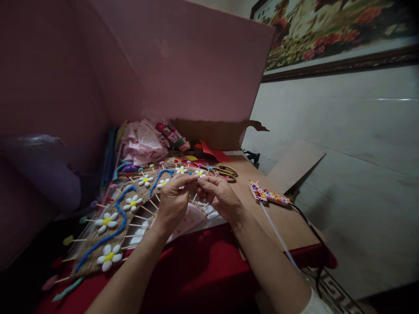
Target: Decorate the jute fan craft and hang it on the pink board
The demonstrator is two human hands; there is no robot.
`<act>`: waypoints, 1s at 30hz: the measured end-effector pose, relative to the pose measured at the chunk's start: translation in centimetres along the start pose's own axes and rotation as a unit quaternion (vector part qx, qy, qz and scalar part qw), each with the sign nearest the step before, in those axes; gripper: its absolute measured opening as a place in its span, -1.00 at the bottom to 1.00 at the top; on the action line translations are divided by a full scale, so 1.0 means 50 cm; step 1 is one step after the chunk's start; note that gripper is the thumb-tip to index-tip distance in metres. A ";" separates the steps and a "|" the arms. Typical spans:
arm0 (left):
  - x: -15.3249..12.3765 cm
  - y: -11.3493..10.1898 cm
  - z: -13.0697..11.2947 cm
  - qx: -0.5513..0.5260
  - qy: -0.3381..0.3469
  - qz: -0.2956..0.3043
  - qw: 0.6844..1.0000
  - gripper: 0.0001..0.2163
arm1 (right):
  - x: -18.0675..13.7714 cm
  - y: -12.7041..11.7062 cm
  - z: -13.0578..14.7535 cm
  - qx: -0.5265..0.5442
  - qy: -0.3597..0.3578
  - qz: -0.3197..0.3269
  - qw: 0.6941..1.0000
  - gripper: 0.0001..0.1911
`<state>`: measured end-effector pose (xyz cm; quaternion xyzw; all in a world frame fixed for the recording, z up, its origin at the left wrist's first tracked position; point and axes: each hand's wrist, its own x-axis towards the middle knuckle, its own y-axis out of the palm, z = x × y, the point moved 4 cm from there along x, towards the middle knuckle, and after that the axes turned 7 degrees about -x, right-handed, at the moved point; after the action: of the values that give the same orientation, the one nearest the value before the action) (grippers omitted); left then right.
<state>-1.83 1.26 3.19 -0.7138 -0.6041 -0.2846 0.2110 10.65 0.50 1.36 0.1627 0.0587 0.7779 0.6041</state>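
My left hand (176, 201) and my right hand (220, 195) meet above the woven craft, fingertips pinched close together. Whatever sits between the fingers is too small to make out. Below and to the left spreads a fan-shaped twine weaving (94, 253) on wooden sticks tipped with coloured pieces. White flowers with yellow centres, such as the nearest flower (109, 257), lie on it. A wavy blue pipe cleaner (122, 218) runs along the weaving, and a second blue pipe cleaner (155, 183) curves farther back. Part of the fan's right side is hidden behind my hands.
Scissors (225, 169) with gold handles lie on a brown board (242, 192). A flower-patterned glue gun (268, 194) rests at right, its cord trailing off the edge. Pink crumpled cloth (144, 141), red paper (214, 152) and cardboard (209, 133) stand behind. Red cloth (196, 270) covers the table front.
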 end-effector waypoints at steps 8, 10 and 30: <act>-0.001 0.007 -0.018 0.111 0.081 0.015 0.990 -0.87 | 0.002 -0.010 -0.007 0.009 0.008 -0.010 1.000 -0.76; -0.001 0.008 -0.022 0.132 0.095 0.013 0.987 -0.86 | 0.002 -0.012 -0.006 0.003 0.008 -0.013 1.000 -0.77; -0.002 -0.008 -0.003 0.059 -0.014 -0.053 0.997 -0.82 | 0.008 0.001 0.017 0.108 -0.012 0.013 0.994 -0.86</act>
<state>-2.26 1.17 3.19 -0.6714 -0.6595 -0.2492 0.2284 10.79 0.79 2.27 0.2367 0.1331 0.7729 0.5735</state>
